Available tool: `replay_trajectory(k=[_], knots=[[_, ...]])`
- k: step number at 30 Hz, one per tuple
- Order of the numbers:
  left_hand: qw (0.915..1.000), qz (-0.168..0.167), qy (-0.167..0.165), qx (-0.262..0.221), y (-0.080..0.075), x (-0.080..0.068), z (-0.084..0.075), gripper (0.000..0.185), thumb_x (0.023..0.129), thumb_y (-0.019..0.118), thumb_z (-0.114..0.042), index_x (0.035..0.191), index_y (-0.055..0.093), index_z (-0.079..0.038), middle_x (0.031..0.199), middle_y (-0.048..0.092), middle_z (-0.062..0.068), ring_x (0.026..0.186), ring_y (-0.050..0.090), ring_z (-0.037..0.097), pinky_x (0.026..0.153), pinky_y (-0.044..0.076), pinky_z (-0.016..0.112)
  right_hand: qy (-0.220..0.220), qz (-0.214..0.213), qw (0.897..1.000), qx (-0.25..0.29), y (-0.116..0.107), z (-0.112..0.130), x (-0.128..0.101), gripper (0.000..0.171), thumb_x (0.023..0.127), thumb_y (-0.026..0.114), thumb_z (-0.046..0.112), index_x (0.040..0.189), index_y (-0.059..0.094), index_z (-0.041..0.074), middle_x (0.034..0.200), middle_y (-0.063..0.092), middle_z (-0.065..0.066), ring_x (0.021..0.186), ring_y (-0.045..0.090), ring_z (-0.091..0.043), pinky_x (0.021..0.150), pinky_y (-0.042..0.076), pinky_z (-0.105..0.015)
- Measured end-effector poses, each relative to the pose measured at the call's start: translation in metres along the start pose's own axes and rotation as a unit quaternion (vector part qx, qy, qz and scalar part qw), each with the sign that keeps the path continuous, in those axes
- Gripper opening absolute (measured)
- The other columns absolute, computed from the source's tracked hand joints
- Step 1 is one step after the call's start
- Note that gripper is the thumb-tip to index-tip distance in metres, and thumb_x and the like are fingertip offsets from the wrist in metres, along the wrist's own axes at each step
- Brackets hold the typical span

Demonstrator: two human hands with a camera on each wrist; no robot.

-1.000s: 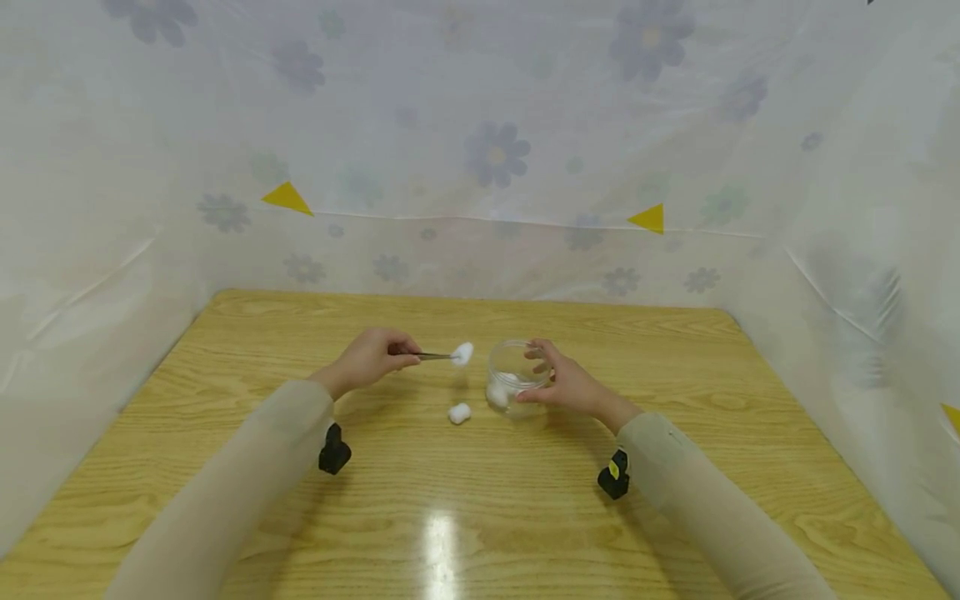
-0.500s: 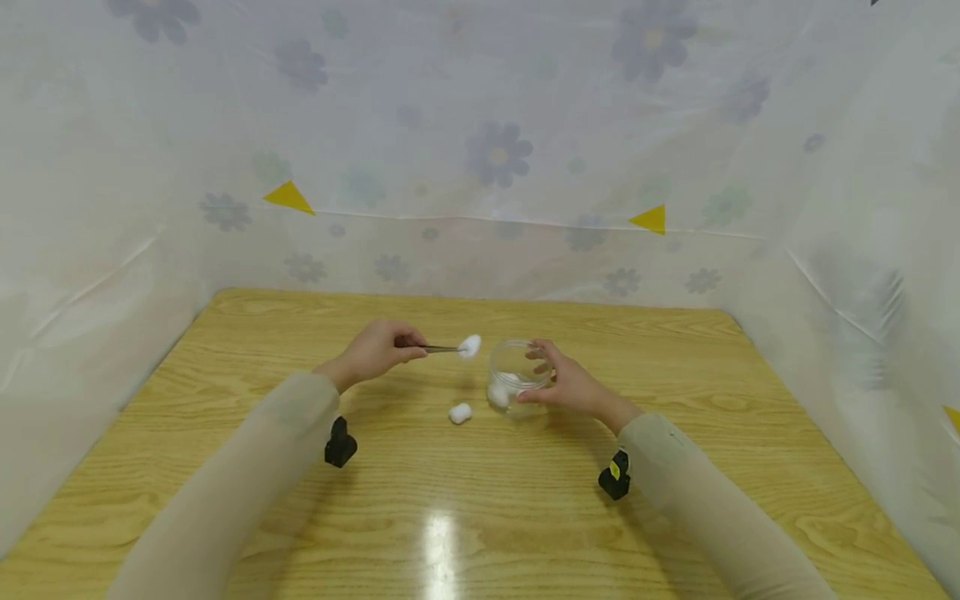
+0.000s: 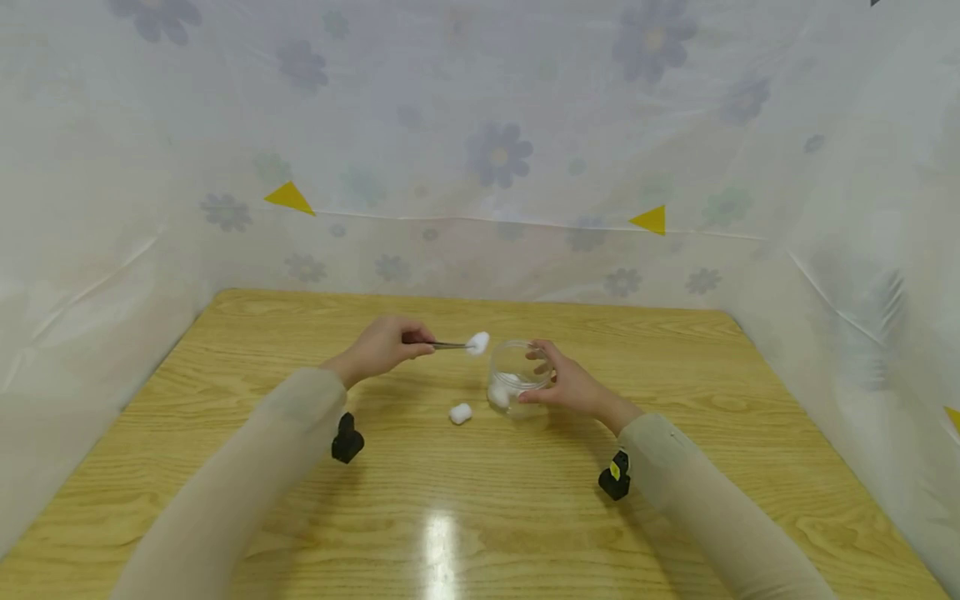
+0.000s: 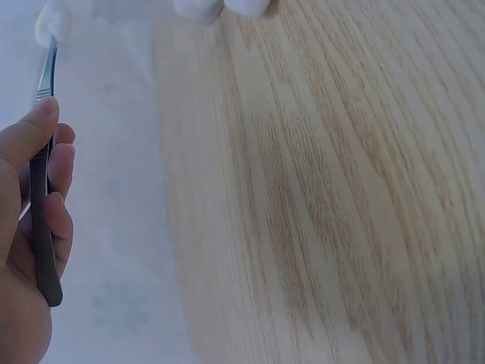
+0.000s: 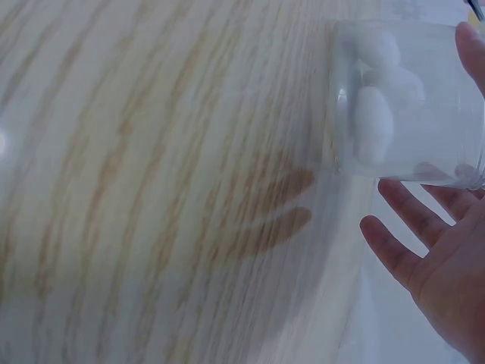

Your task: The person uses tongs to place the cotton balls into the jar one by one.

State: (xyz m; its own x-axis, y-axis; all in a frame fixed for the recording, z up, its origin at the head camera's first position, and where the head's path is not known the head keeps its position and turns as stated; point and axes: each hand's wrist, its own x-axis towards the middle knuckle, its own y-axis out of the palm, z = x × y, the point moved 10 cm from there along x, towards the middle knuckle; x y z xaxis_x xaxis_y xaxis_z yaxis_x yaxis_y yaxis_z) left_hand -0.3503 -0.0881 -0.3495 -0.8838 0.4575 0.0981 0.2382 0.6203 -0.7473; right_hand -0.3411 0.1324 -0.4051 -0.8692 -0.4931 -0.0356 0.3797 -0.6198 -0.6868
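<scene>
Beside the jar (image 3: 514, 375), cotton ball (image 3: 477, 342) in tweezers (image 3: 448, 345), left hand (image 3: 384, 347)

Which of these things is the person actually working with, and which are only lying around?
In use:
left hand gripping tweezers
cotton ball pinched in the tweezers
clear jar, holding cotton balls, steadied by right hand

Lying about:
loose cotton ball on the wooden table
flowered plastic sheet behind

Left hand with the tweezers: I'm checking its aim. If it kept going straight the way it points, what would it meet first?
Probably the jar rim: the left hand points its tweezers and cotton ball at it, though depth is unclear.
</scene>
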Motion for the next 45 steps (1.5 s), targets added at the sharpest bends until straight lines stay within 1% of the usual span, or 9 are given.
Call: replay_trajectory(k=[5, 11, 18, 23, 27, 33, 35, 40, 45], knots=[[1.0, 0.0, 0.0, 0.003, 0.0, 0.003, -0.004, 0.017, 0.09, 0.064, -0.02, 0.099, 0.069, -0.007, 0.087, 0.068, 0.004, 0.081, 0.063, 0.025, 0.068, 0.049, 0.029, 0.001, 0.001, 1.0, 0.003, 0.0, 0.0, -0.001, 0.091, 0.079, 0.074, 0.036, 0.147, 0.019, 0.01, 0.144, 0.037, -0.016, 0.123, 0.046, -0.037, 0.097, 0.04, -0.051], [0.9999, 0.009, -0.006, -0.002, 0.003, 0.007, -0.008, 0.018, 0.09, 0.063, -0.021, 0.1, 0.069, -0.008, 0.09, 0.069, 0.005, 0.083, 0.064, 0.025, 0.07, 0.05, 0.03, -0.001, 0.004, 1.0, 0.0, 0.0, -0.001, 0.0, 0.091, 0.08, 0.073, 0.038, 0.147, 0.019, 0.011, 0.144, 0.037, -0.016, 0.123, 0.046, -0.036, 0.097, 0.04, -0.051], [0.9999, 0.007, 0.011, 0.003, 0.004, 0.01, -0.015, 0.017, 0.09, 0.064, -0.019, 0.099, 0.069, -0.007, 0.088, 0.069, 0.004, 0.076, 0.062, 0.013, 0.068, 0.05, 0.028, -0.001, 0.005, 1.0, 0.001, 0.0, 0.0, 0.001, 0.09, 0.081, 0.073, 0.036, 0.147, 0.018, 0.011, 0.145, 0.037, -0.017, 0.123, 0.047, -0.036, 0.096, 0.041, -0.051], [0.9999, 0.005, 0.012, 0.007, 0.005, 0.012, -0.017, 0.016, 0.09, 0.064, -0.019, 0.098, 0.069, -0.008, 0.088, 0.069, 0.004, 0.075, 0.062, 0.012, 0.067, 0.051, 0.027, -0.001, 0.004, 1.0, -0.001, -0.001, -0.001, 0.001, 0.089, 0.081, 0.073, 0.035, 0.147, 0.019, 0.011, 0.145, 0.037, -0.016, 0.123, 0.047, -0.036, 0.096, 0.041, -0.051], [0.9999, 0.006, 0.013, 0.002, 0.008, 0.016, -0.019, 0.015, 0.09, 0.064, -0.019, 0.097, 0.069, -0.008, 0.089, 0.07, 0.006, 0.076, 0.064, 0.013, 0.068, 0.052, 0.027, -0.001, 0.004, 1.0, 0.0, -0.001, -0.001, 0.001, 0.089, 0.081, 0.073, 0.036, 0.147, 0.019, 0.011, 0.144, 0.037, -0.016, 0.123, 0.047, -0.036, 0.096, 0.041, -0.051], [0.9997, 0.014, 0.017, 0.007, 0.015, 0.021, -0.026, 0.015, 0.09, 0.063, -0.019, 0.098, 0.069, -0.007, 0.094, 0.07, 0.012, 0.082, 0.065, 0.023, 0.069, 0.051, 0.028, 0.0, 0.003, 1.0, 0.004, -0.001, 0.0, 0.0, 0.091, 0.08, 0.074, 0.036, 0.147, 0.019, 0.009, 0.144, 0.037, -0.016, 0.123, 0.047, -0.037, 0.096, 0.041, -0.051], [0.9997, 0.015, 0.019, 0.009, 0.017, 0.023, -0.028, 0.015, 0.09, 0.063, -0.019, 0.097, 0.069, -0.008, 0.092, 0.071, 0.011, 0.081, 0.065, 0.024, 0.068, 0.05, 0.028, 0.001, 0.003, 1.0, 0.006, -0.001, 0.0, 0.0, 0.092, 0.08, 0.074, 0.035, 0.148, 0.018, 0.009, 0.144, 0.037, -0.016, 0.123, 0.046, -0.037, 0.096, 0.041, -0.051], [0.9993, 0.015, 0.028, 0.019, 0.021, 0.028, -0.033, 0.014, 0.089, 0.064, -0.019, 0.096, 0.07, -0.008, 0.087, 0.071, 0.006, 0.075, 0.064, 0.019, 0.065, 0.048, 0.026, 0.004, 0.005, 1.0, 0.002, -0.001, 0.0, 0.0, 0.092, 0.08, 0.074, 0.035, 0.147, 0.017, 0.008, 0.144, 0.037, -0.017, 0.123, 0.046, -0.036, 0.096, 0.041, -0.051], [0.9993, 0.025, 0.024, 0.014, 0.028, 0.031, -0.034, 0.014, 0.089, 0.064, -0.02, 0.096, 0.07, -0.01, 0.087, 0.07, 0.005, 0.077, 0.064, 0.02, 0.065, 0.048, 0.026, 0.006, 0.004, 1.0, -0.001, -0.001, 0.0, -0.001, 0.091, 0.081, 0.073, 0.035, 0.147, 0.017, 0.008, 0.145, 0.037, -0.016, 0.123, 0.046, -0.036, 0.097, 0.041, -0.051]])
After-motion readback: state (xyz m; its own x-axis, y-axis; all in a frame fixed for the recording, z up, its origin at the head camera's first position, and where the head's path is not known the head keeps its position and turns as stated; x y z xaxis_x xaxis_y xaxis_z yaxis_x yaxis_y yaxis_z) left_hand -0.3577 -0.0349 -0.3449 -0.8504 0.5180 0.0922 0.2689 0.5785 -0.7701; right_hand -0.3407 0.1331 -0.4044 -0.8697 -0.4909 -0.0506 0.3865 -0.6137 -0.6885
